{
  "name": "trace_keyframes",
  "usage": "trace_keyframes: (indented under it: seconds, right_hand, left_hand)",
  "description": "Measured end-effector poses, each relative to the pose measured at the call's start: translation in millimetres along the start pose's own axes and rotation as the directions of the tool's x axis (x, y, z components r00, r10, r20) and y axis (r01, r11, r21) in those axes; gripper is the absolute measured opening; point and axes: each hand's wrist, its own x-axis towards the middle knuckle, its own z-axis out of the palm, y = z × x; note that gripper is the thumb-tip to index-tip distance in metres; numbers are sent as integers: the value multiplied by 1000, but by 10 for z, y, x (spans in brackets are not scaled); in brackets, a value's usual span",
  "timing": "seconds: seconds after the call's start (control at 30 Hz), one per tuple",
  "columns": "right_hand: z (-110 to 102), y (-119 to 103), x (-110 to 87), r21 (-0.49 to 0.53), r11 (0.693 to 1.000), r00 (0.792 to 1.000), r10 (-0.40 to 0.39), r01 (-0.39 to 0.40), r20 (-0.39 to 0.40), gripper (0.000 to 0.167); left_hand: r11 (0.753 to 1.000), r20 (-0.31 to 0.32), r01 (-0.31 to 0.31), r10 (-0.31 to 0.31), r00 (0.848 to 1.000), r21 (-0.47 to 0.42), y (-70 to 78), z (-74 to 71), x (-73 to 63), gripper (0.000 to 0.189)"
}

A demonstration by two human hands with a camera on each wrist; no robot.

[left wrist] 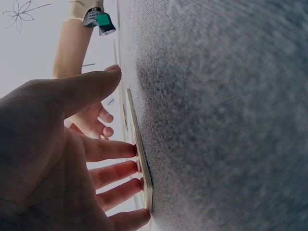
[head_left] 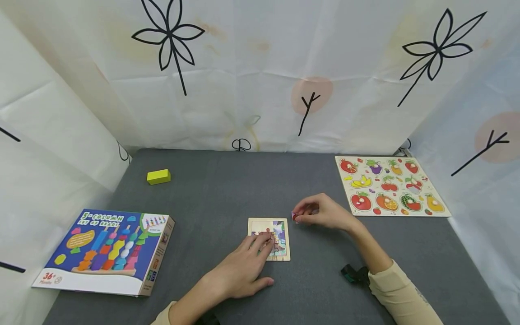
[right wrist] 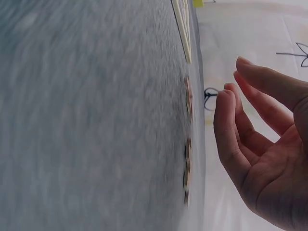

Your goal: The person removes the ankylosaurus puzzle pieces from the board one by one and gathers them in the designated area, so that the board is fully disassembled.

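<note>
A small wooden jigsaw tray (head_left: 288, 243) with colourful pieces fitted in its right side lies near the middle of the table. My left hand (head_left: 248, 266) rests on it, fingers stretched and fingertips pressing at its surface, covering its lower left part; the thumb lies out to the side. Just right of the tray, my right hand (head_left: 325, 212) hovers with bent fingers over a small purple and red puzzle piece (head_left: 294, 217). In the right wrist view, a gap shows between thumb and fingers, and several loose pieces (right wrist: 188, 98) lie on the table below them.
A boxed bead-stacking toy (head_left: 107, 250) lies at the left. Farther back is a yellow block (head_left: 159, 176). A fruit peg board (head_left: 390, 186) sits at the back right, beyond the right forearm. A black wrist camera (head_left: 354, 274) is by the right sleeve. Printed curtains surround the grey table.
</note>
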Motion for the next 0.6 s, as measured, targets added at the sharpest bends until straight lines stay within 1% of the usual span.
trace_keyframes:
  seconds: [0.27, 0.4, 0.6]
  right_hand:
    - [140, -79, 101, 37, 999, 999, -25, 24, 39, 19]
    - [222, -106, 163, 54, 998, 996, -30, 25, 79, 20]
    - [333, -135, 246, 64, 998, 989, -19, 9, 146, 20]
  left_hand:
    - [1000, 9, -1, 1, 1000, -2, -7, -4, 6, 83]
    - [1000, 16, 1, -1, 1000, -5, -13, -7, 7, 84]
    - [1000, -4, -5, 5, 1000, -2, -22, 2, 3, 83]
